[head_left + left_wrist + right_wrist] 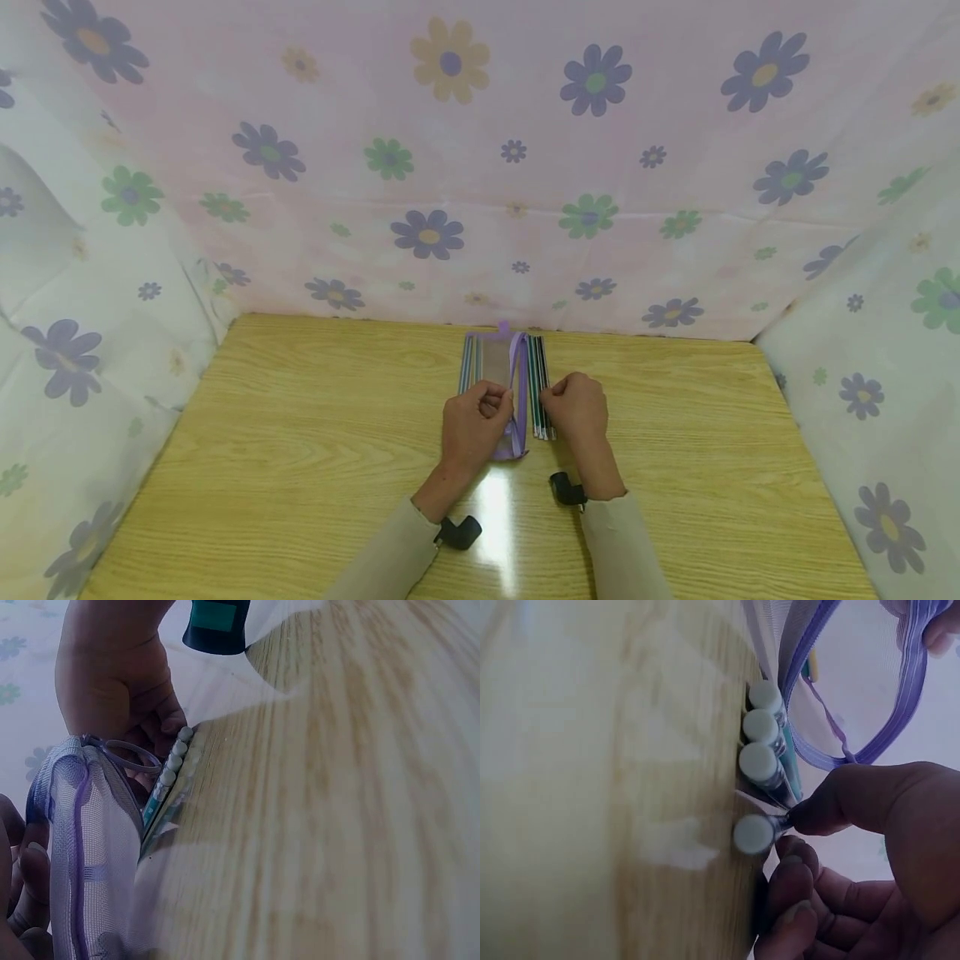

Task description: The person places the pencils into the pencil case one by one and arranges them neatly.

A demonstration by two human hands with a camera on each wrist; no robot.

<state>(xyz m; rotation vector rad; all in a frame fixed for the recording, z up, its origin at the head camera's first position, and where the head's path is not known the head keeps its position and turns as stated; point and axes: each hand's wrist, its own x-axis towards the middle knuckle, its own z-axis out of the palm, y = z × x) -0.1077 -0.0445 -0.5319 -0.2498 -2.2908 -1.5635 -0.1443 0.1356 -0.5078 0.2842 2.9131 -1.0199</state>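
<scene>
A mesh pencil pouch [495, 354] with a purple zipper edge lies on the table, its mouth parted in the right wrist view. My left hand [477, 421] pinches the zipper edge and holds it up. Several dark and green pencils [537, 367] with white erasers lie in a row along the pouch's right side. At the near end of that row, my right hand [579, 410] pinches one pencil [754, 834], which sits slightly apart from the others. More striped pencils [467, 367] show at the pouch's left side; whether they are inside cannot be told.
The wood-grain table [300, 442] extends around the pouch on both sides. Behind it hangs a flower-print cloth [510, 183], with more cloth at left and right. A black wrist camera [459, 533] is on the left wrist, another [567, 489] on the right.
</scene>
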